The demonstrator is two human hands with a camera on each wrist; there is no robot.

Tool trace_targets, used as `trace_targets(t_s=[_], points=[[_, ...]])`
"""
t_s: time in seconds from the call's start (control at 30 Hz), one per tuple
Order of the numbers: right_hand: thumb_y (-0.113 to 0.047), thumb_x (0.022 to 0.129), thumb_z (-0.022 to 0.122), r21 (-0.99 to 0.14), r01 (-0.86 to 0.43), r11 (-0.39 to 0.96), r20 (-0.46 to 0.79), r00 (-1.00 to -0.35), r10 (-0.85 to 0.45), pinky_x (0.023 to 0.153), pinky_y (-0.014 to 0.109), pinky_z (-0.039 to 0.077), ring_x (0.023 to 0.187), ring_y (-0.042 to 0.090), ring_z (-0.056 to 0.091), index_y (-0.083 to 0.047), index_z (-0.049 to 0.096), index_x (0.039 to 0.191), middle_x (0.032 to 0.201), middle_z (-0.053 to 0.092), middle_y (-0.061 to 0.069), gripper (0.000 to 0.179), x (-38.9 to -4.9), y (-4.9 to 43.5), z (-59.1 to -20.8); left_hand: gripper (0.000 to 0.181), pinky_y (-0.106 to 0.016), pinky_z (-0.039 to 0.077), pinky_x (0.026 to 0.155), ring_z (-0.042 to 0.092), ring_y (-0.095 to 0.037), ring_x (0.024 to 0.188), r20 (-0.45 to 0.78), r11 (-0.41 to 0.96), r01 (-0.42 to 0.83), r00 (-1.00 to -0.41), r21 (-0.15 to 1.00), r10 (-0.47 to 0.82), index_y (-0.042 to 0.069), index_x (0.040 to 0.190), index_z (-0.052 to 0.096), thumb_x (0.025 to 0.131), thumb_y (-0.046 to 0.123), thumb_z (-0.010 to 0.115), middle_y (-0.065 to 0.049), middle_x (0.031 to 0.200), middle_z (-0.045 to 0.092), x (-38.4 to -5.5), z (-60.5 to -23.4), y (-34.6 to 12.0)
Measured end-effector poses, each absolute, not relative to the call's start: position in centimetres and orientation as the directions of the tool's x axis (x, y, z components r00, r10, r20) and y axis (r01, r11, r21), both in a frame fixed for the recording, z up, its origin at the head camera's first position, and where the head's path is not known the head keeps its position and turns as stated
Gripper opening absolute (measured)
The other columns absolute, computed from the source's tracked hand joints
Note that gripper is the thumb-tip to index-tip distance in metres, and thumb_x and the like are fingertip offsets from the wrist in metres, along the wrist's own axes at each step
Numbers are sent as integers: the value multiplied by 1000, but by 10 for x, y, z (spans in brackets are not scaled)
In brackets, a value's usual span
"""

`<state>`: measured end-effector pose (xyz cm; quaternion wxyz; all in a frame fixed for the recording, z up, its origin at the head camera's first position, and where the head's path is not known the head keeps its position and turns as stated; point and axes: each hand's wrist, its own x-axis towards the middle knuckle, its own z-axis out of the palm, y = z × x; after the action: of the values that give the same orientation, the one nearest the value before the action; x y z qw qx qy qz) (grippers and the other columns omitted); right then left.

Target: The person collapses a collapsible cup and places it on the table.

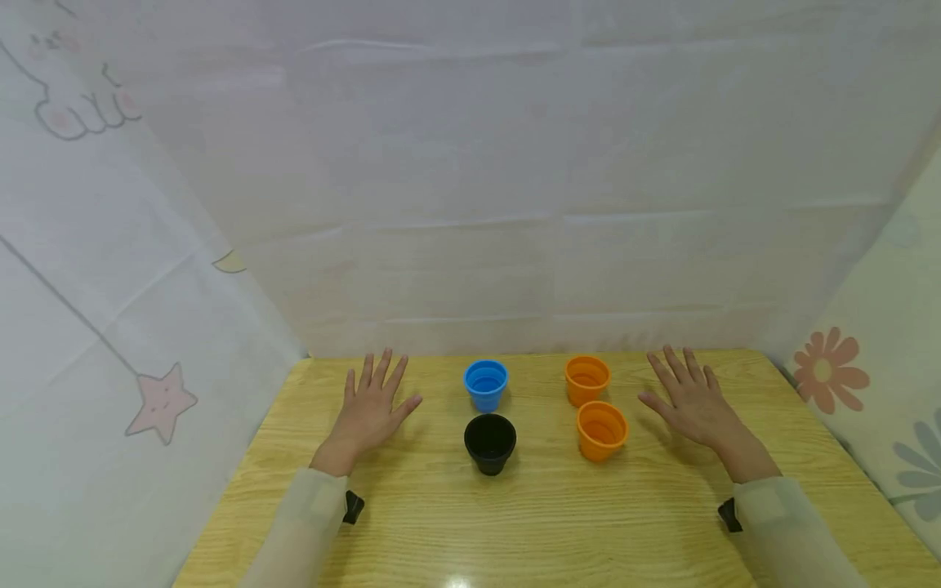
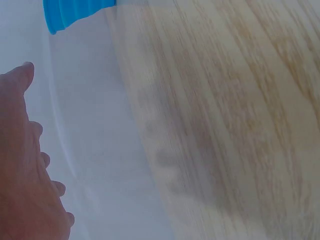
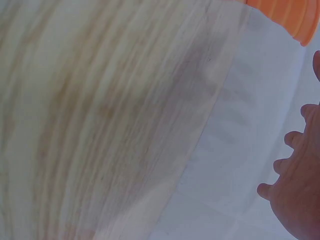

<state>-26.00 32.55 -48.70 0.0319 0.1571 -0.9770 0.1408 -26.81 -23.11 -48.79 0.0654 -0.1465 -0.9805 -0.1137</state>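
Observation:
Four collapsible-looking cups would be miscounted by no one: a blue cup [image 1: 486,385] stands at the back left of the group, with a black cup [image 1: 490,445] in front of it. To their right are an orange cup [image 1: 586,380] and, nearer, a second orange cup [image 1: 602,431]. My left hand [image 1: 367,412] is spread left of the blue cup, fingers straight, touching no cup. On the other side my right hand [image 1: 694,404] is likewise spread, apart from the orange cups. The left wrist view catches part of the blue cup [image 2: 75,14]; the right wrist view catches an orange cup [image 3: 290,17].
The cups stand upright on a wood-grain table [image 1: 441,531]. A pale cloth wall [image 1: 470,204] rises behind the table's back edge, and printed cloth [image 1: 162,404] hangs at the left. Black straps [image 1: 354,507] show at the wrists.

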Motion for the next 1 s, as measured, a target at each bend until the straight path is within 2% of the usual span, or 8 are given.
trace_targets(t_s=[0.43, 0.63, 0.87, 1.0], points=[[-56, 105, 44, -258, -323, 911, 129, -946, -299, 114, 76, 0, 151, 47, -14, -17, 2, 164, 168, -4, 22, 82, -261, 327, -485, 81, -70, -2, 118, -8, -39, 155, 191, 922, 328, -937, 204, 292, 22, 164, 11, 102, 67, 38, -9, 170, -3, -266, -483, -230], [-53, 104, 48, -261, -355, 898, 177, -932, -317, 114, 76, 4, 153, 45, -10, -19, 5, 165, 168, 0, 21, 82, -261, 321, -482, 79, -69, 0, 119, -8, -38, 155, 203, 903, 364, -925, 228, 321, 25, 164, 8, 103, 64, 38, -9, 170, -3, -265, -476, -223], [-52, 104, 49, -282, -393, 875, 197, -917, -348, 116, 73, 0, 153, 44, -9, -19, 6, 165, 168, 2, 21, 81, -259, 309, -477, 78, -69, 2, 119, -4, -40, 155, 236, 884, 408, -904, 229, 356, 20, 164, 15, 103, 61, 40, -12, 170, 3, -262, -474, -214], [-52, 104, 50, -278, -418, 865, 209, -905, -370, 117, 71, 1, 154, 42, -7, -20, 5, 165, 169, 2, 18, 82, -259, 299, -474, 77, -69, 1, 119, -4, -39, 155, 246, 879, 426, -894, 216, 374, 20, 164, 16, 103, 62, 40, -11, 170, 3, -259, -470, -211]])
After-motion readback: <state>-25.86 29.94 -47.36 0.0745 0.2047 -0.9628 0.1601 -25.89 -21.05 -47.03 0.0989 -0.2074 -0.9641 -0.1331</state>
